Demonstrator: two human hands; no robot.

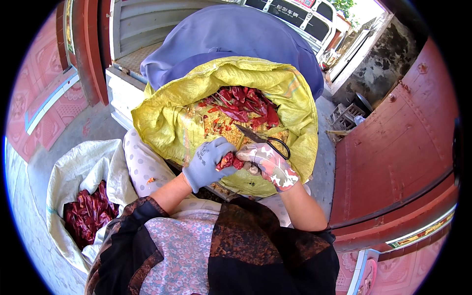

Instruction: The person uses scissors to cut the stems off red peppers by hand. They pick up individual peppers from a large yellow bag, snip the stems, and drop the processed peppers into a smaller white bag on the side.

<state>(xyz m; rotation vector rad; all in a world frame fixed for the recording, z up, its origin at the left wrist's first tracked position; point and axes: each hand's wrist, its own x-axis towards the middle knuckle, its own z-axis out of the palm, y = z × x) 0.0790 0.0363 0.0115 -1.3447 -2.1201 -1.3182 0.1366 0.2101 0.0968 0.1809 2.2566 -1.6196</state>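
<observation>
There are two gloved hands [208, 161] [273, 166], one pair of scissors [256, 136], two open sacks [172, 105] [73, 164], two heaps of red chillies [240, 104] [91, 212], one hand-held bunch [229, 161], one blue bundle [231, 37] and one vehicle [317, 28].

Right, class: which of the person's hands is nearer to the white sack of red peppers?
Left. The left hand is across the dotted trouser leg from the white sack; the right hand is farther off, beyond the left one, by the black-handled scissors.
</observation>
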